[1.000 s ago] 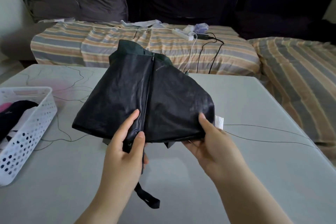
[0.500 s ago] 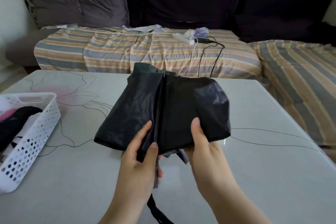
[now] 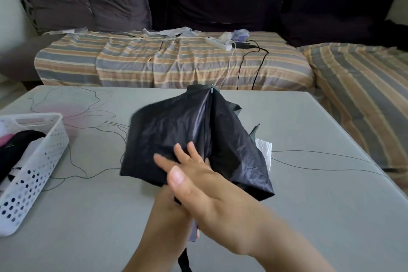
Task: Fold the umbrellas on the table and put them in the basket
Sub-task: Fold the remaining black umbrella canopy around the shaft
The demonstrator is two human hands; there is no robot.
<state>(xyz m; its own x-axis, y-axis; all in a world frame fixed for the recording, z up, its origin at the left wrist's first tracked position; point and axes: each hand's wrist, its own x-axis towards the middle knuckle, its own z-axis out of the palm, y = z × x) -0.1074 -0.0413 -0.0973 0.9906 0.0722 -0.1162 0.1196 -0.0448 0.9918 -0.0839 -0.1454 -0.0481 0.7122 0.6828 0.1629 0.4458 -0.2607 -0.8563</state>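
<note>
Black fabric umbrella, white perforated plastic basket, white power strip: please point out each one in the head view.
Black fabric umbrella point(image 3: 176, 130): head view, on the left canopy panel.
White perforated plastic basket point(image 3: 44, 161): head view, on its right side wall.
White power strip point(image 3: 218, 43): head view, on the middle of its body.

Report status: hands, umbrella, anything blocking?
Right hand flat across umbrella. Left hand grips its handle end underneath. Basket at left, path clear.

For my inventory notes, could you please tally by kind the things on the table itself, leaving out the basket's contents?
Umbrellas: 1, the black umbrella held over the table
Baskets: 1, the white basket at the left edge
White wrappers: 1, a crinkled white wrapper peeking out behind the umbrella; what it is cannot be told
Total: 3
</note>
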